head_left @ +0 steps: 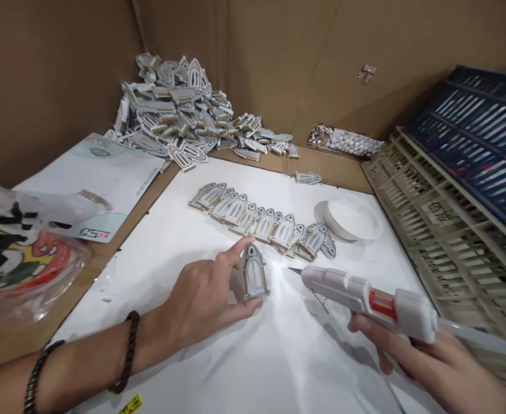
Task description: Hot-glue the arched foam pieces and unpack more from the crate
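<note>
My left hand (212, 290) pinches a small arched window-shaped piece (255, 273) between forefinger and thumb, grey face up, gold along its sides. In my right hand (412, 345) is a white hot glue gun (365, 293) with an orange-red window and a clear glue stick at its back. Its dark nozzle points left, a short way from the held piece and apart from it. Just beyond lies an overlapping row of similar arched pieces (270, 224) on the white board (184, 368).
A heap of arched pieces (175, 106) fills the back left corner. Round white bowl (351, 217), plastic crates (434, 201) and a tray of white beads (345, 141) are on the right side. At left lie a printed sheet (123, 190) and a plastic bag (29, 253). Cardboard walls (279, 63) stand behind.
</note>
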Tool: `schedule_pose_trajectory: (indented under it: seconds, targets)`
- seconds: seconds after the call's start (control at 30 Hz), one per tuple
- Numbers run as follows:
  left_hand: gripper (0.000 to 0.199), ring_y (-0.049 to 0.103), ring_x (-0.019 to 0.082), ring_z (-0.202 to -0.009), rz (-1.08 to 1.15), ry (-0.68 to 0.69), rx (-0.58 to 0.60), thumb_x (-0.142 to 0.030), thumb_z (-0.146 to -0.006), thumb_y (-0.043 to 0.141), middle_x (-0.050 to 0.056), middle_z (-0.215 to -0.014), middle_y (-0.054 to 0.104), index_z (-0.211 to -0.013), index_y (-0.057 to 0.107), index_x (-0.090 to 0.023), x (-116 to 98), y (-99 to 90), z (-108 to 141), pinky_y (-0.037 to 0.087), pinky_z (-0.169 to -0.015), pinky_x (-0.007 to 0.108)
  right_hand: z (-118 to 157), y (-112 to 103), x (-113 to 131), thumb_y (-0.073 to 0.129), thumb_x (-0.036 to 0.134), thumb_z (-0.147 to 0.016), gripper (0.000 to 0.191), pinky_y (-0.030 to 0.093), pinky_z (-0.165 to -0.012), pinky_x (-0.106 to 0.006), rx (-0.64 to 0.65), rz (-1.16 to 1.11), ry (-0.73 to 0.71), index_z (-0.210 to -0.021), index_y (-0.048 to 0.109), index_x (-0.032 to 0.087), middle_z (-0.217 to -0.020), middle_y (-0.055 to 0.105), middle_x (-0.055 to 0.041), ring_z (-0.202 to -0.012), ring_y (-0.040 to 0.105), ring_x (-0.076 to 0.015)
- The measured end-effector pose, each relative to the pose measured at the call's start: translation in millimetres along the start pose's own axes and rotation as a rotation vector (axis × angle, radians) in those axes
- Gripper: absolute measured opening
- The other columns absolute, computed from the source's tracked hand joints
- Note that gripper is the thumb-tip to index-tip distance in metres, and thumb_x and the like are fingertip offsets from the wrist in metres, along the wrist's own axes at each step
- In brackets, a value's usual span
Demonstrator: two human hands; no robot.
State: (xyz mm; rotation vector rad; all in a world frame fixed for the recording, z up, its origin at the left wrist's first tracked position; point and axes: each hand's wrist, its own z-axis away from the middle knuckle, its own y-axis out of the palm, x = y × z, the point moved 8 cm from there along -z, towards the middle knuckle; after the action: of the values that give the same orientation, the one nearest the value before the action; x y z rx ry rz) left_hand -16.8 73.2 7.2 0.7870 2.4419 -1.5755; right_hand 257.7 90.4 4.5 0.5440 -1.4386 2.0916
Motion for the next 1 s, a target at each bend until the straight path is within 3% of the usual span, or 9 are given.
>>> schedule_pose_trajectory:
  seconds: [0.1,0.23,0.37,0.47,0.6,0.77,0.87,1.0]
  targets:
    - [0.044,0.052,0.007,-0.038,0.086,-0.035,-0.025,-0.024,-0.068,0.069,0.016,-0.128,0.063,-0.096,0.035,-0.024,3.7,-1.8,0.0,0.049,-0.043,0.027,-4.3,18.7,17.2,0.057,0.07,-0.075,0.049,0.052,-0.057,-0.027,0.143,-0.185,-0.01,-0.066,0.065,0.022,-0.069,0.062,-0.0037,-0.062,0.058,-0.0188]
    - [0.046,0.057,0.008,-0.045,0.16,-0.082,-0.002,-0.027,-0.072,0.068,0.017,-0.13,0.061,-0.095,0.029,-0.026,8.3,2.4,1.6,0.05,-0.046,0.026,-9.0,39.6,18.4,0.053,0.069,-0.081,0.05,0.046,-0.049,-0.026,0.314,-0.394,-0.027,-0.073,0.065,0.021,-0.058,0.058,-0.0014,-0.054,0.055,-0.017]
    - [0.048,0.06,0.01,-0.048,0.178,-0.111,0.043,-0.031,-0.074,0.068,0.02,-0.131,0.06,-0.092,0.024,-0.027,10.2,6.3,2.4,0.051,-0.046,0.028,-14.3,50.0,8.3,0.053,0.067,-0.083,0.049,0.047,-0.053,-0.028,0.33,-0.519,-0.04,-0.077,0.067,0.02,-0.059,0.06,-0.0005,-0.05,0.055,-0.0157]
    - [0.046,0.065,0.014,-0.055,0.154,-0.097,0.056,-0.031,-0.075,0.067,0.02,-0.131,0.059,-0.093,0.024,-0.027,8.2,5.3,0.6,0.055,-0.049,0.032,-15.2,56.9,3.8,0.053,0.067,-0.083,0.048,0.047,-0.053,-0.028,0.368,-0.563,-0.016,-0.078,0.067,0.021,-0.048,0.052,0.0017,-0.053,0.056,-0.0185]
    - [0.043,0.067,0.015,-0.056,0.164,-0.105,0.08,-0.029,-0.076,0.066,0.018,-0.131,0.06,-0.092,0.026,-0.027,7.9,5.1,-1.5,0.057,-0.05,0.033,-15.4,59.0,-0.6,0.053,0.069,-0.081,0.049,0.045,-0.053,-0.027,0.38,-0.529,0.072,-0.077,0.067,0.022,-0.05,0.054,0.0019,-0.05,0.056,-0.017]
    - [0.04,0.072,0.019,-0.076,0.167,-0.119,0.108,-0.027,-0.071,0.071,0.014,-0.136,0.058,-0.08,0.032,-0.025,8.4,4.8,-2.0,0.061,-0.06,0.035,-14.9,62.0,-3.1,0.048,0.07,-0.083,0.053,0.045,-0.058,-0.028,0.402,-0.447,0.097,-0.074,0.066,0.02,-0.046,0.05,0.0027,-0.051,0.057,-0.0177]
    - [0.034,0.071,0.018,-0.072,0.15,-0.104,0.117,-0.025,-0.07,0.072,0.01,-0.13,0.063,-0.08,0.04,-0.024,6.6,3.8,-3.4,0.061,-0.061,0.034,-15.3,64.5,-2.7,0.048,0.068,-0.084,0.052,0.044,-0.059,-0.03,0.413,-0.474,0.061,-0.077,0.064,0.02,-0.052,0.054,0.0022,-0.052,0.056,-0.0176]
    - [0.033,0.066,0.014,-0.058,0.097,-0.089,0.112,-0.03,-0.071,0.07,0.007,-0.118,0.069,-0.097,0.051,-0.022,5.4,2.1,-5.0,0.059,-0.054,0.032,-16.8,67.8,-1.7,0.049,0.07,-0.083,0.053,0.039,-0.055,-0.028,0.427,-0.531,0.04,-0.076,0.06,0.019,-0.057,0.056,0.0019,-0.049,0.051,-0.014]
